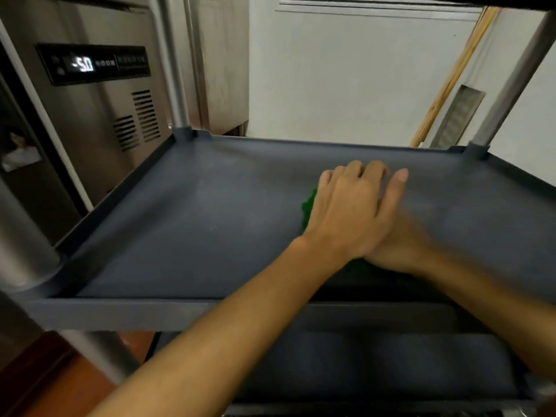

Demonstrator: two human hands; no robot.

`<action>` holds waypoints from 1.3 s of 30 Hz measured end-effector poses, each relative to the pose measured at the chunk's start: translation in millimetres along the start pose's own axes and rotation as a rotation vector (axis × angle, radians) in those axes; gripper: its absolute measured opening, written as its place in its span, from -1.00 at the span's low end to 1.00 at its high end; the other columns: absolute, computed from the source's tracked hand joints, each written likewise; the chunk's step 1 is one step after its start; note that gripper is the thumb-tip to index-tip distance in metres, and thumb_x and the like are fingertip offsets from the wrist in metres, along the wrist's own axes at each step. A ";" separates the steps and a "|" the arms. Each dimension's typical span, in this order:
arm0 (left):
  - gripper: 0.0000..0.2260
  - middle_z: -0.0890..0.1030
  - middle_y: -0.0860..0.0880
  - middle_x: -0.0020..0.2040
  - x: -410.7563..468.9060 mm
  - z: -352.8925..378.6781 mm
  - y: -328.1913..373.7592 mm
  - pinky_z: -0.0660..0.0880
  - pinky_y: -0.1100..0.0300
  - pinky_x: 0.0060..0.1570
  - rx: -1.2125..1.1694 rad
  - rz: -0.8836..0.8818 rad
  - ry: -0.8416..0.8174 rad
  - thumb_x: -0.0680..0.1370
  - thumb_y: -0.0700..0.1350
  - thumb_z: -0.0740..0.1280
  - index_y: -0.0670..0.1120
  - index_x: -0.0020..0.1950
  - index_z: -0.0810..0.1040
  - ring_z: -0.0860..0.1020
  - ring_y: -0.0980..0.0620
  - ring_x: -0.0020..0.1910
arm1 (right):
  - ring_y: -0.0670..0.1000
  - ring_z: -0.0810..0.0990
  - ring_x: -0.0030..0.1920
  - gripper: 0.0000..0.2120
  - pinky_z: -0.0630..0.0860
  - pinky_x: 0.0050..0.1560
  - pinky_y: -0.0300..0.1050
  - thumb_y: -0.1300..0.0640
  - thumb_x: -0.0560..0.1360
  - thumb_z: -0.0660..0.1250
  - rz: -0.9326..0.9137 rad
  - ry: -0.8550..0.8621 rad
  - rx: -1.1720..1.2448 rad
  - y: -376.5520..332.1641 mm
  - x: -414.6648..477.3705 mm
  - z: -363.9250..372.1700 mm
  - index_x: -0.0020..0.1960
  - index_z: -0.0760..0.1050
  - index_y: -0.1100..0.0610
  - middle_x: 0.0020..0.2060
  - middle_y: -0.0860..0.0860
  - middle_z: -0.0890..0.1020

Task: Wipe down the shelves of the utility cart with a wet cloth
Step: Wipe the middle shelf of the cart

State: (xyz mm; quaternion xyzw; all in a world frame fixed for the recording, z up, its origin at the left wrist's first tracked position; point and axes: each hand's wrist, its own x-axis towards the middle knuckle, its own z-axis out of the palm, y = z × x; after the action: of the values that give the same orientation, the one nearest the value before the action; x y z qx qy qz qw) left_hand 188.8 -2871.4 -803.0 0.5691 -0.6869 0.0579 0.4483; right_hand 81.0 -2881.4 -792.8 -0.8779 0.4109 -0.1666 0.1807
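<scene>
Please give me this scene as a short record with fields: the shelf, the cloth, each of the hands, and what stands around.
shelf: dark grey, with a raised rim
cloth: green, on the shelf, mostly hidden under the hands
left hand: flat, on top, pressing down
right hand: under the left one, blurred; fingers hidden
lower shelf: visible below
surroundings: steel fridge with lit display, at left; wooden stick leaning on the wall

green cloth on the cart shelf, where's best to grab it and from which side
Pinch the bunched edge of the green cloth that sticks out beside the left hand, coming in from the left. The rest is mostly pinned under it and the right hand, so that fold is freest.
</scene>
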 end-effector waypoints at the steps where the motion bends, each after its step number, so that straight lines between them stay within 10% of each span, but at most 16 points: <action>1: -0.53 0.60 -0.09 -0.11 0.1 -5.6 -3.6 0.45 -0.10 0.04 -0.022 -0.006 0.020 0.64 0.17 0.00 -0.09 0.07 0.58 0.56 -0.12 -0.12 | 0.19 0.40 0.39 -0.57 0.25 0.33 -0.22 0.24 0.51 0.40 -0.015 -0.051 -0.033 -5.6 2.9 6.0 0.36 0.43 0.16 0.34 0.16 0.49; 4: -0.56 0.60 -0.08 -0.09 -4.2 -34.0 -17.8 0.47 -0.10 0.02 -0.053 -0.010 0.004 0.66 0.17 0.02 -0.09 0.07 0.57 0.56 -0.12 -0.10 | -0.01 0.42 0.35 -0.50 0.25 0.18 -0.45 0.19 0.49 0.43 -0.141 -0.122 -0.045 -29.4 9.5 12.4 0.40 0.42 0.16 0.32 0.05 0.50; 11: -0.64 0.60 -0.01 0.03 -24.9 -129.6 -93.0 0.42 0.12 0.03 0.108 -0.075 0.007 0.69 0.11 0.09 -0.07 0.16 0.57 0.56 -0.04 0.05 | -0.18 0.43 0.30 -0.21 0.45 0.31 -0.06 -0.24 0.36 0.43 -0.266 -0.261 0.007 -28.3 13.2 1.3 0.51 0.18 -0.31 0.29 -0.23 0.40; 17: -0.58 0.61 -0.10 0.15 -47.9 -145.0 -125.2 0.36 -0.10 0.31 0.451 -0.332 -0.026 0.67 0.13 0.00 -0.03 0.23 0.57 0.55 -0.12 0.15 | -0.43 -0.11 0.47 -0.05 0.03 0.47 -0.26 -0.34 0.33 0.46 -0.330 -0.472 -0.068 -16.6 11.2 -6.3 0.40 -0.20 -0.59 0.45 -0.49 -0.04; 22: -0.58 0.59 -0.15 0.16 -48.7 -137.0 -122.3 0.38 -0.10 0.28 0.483 -0.446 0.042 0.65 0.09 0.02 -0.06 0.19 0.60 0.54 -0.19 0.16 | -0.19 0.31 0.36 -0.10 0.34 0.39 -0.06 -0.27 0.41 0.42 -0.375 -0.384 -0.136 -25.6 43.9 10.4 0.51 -0.13 -0.42 0.31 -0.30 0.26; 39: -0.64 0.58 -0.23 0.14 -48.3 -148.6 -148.3 0.42 -0.17 0.23 0.513 -0.700 0.183 0.69 0.03 0.05 -0.12 0.25 0.54 0.54 -0.25 0.11 | 0.13 0.47 0.32 -0.40 0.37 0.35 0.02 -0.12 0.53 0.36 -0.284 -0.128 -0.205 -58.0 262.2 76.1 0.49 0.29 0.02 0.36 0.06 0.51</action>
State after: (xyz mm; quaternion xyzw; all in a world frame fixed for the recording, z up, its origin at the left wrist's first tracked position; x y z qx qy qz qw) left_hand 391.7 -2799.8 -811.9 0.8529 -0.3736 0.1214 0.3440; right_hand 312.0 -3038.0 -795.5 -0.9497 0.2854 -0.0914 0.0909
